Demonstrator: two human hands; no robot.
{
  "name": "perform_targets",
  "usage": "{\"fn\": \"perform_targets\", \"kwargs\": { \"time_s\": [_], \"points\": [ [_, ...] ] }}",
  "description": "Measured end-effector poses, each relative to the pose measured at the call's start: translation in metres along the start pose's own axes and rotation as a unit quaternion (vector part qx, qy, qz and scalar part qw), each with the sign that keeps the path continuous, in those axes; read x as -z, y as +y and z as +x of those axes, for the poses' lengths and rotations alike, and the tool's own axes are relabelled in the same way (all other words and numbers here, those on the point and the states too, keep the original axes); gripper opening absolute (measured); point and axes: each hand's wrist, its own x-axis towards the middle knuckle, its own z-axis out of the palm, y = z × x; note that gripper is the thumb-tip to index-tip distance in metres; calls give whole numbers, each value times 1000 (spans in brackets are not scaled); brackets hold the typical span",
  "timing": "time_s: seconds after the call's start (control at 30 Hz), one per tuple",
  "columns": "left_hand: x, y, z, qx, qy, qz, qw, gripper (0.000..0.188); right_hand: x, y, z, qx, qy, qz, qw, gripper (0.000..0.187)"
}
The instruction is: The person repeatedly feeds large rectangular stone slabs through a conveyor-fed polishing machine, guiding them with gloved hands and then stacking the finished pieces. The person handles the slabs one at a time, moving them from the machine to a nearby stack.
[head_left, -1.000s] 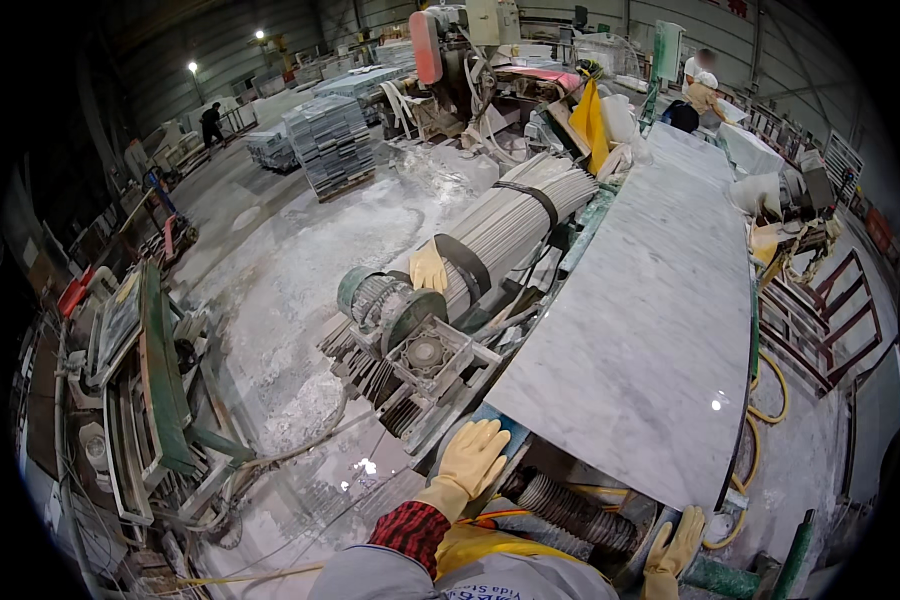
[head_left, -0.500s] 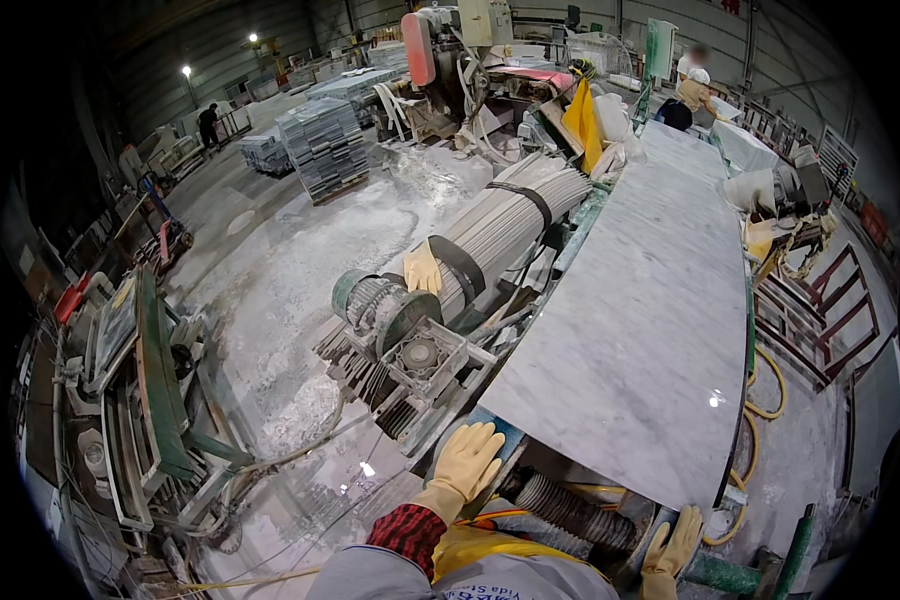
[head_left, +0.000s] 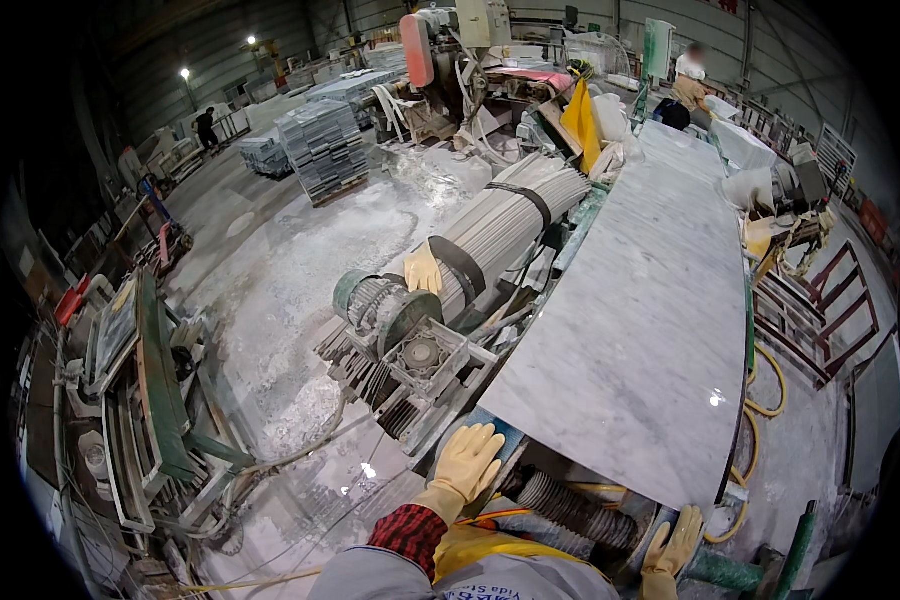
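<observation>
A long grey-veined stone slab (head_left: 620, 340) lies on the machine bed and runs away from me toward the far right. My left hand (head_left: 467, 460), in a cream rubber glove, rests flat with fingers stretched out on a blue pad (head_left: 500, 432) by the slab's near left corner. Also gloved, my right hand (head_left: 673, 548) has its fingers extended at the slab's near right corner; whether the fingertips touch the stone I cannot tell. Neither hand holds anything. Between them, under the slab's near edge, is a dark ribbed hose (head_left: 575, 508).
To the left of the slab stand a motor (head_left: 375, 305) and a strapped bundle of long strips (head_left: 510, 215), with a loose glove (head_left: 422, 270) on it. A yellow hose (head_left: 752, 440) loops at right beside a red metal frame (head_left: 820, 320). Another person (head_left: 690, 85) is beyond the slab.
My hands and the slab keep their places. The person at the far end has straightened up a little, and the distant dark-clothed person has shifted slightly.
</observation>
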Motion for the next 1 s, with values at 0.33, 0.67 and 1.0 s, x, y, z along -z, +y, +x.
{"fn": "perform_targets", "kwargs": {
  "time_s": [0.33,0.67,1.0],
  "points": [
    [-16,-5,-2,-26,-19,12,999,49,21,-14,6,57,97,37,993,49],
    [-27,-3,-13,29,-67,-10,997,51,-1,-160,-4,-144,-330,631,687,57],
    [-14,-4,-32,39,-32,-217,975,41,-78,-227,83,-545,-20,805,234,46]
  ]
}}
